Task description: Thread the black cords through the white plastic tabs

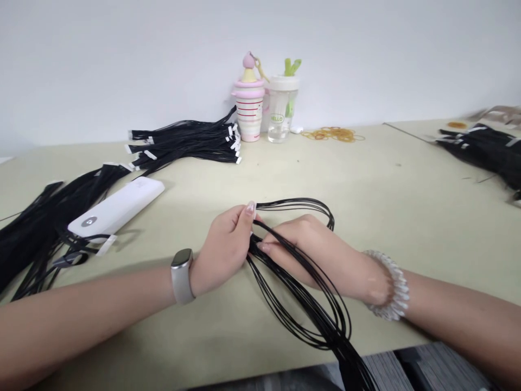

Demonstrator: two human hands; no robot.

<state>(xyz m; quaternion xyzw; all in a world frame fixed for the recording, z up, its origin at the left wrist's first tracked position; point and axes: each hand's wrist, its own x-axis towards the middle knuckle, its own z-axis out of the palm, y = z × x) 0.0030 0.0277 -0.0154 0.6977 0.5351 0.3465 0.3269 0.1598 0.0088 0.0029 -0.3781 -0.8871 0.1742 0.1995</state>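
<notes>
Just above the table, near its front edge, my left hand (pixel 226 244) is closed on one end of a bundle of thin black cables (pixel 309 304). Its thumb presses a small white connector (pixel 253 209) there. My right hand (pixel 317 252) is closed too, its thumb and fingertips pinching the cables right beside the left fingers. Several strands bow out in loops above and below the right hand. The rest of the bundle runs down to the right and hangs over the table edge. The fingers partly hide the cable ends.
Bundled black cables (pixel 191 142) with white connectors lie at the back, with more piles left (pixel 61 212) and right (pixel 488 152). A white power bank (pixel 118 206) rests on the left. A striped cup (pixel 249 117), a clear cup (pixel 280 111) and rubber bands (pixel 331 134) are by the wall.
</notes>
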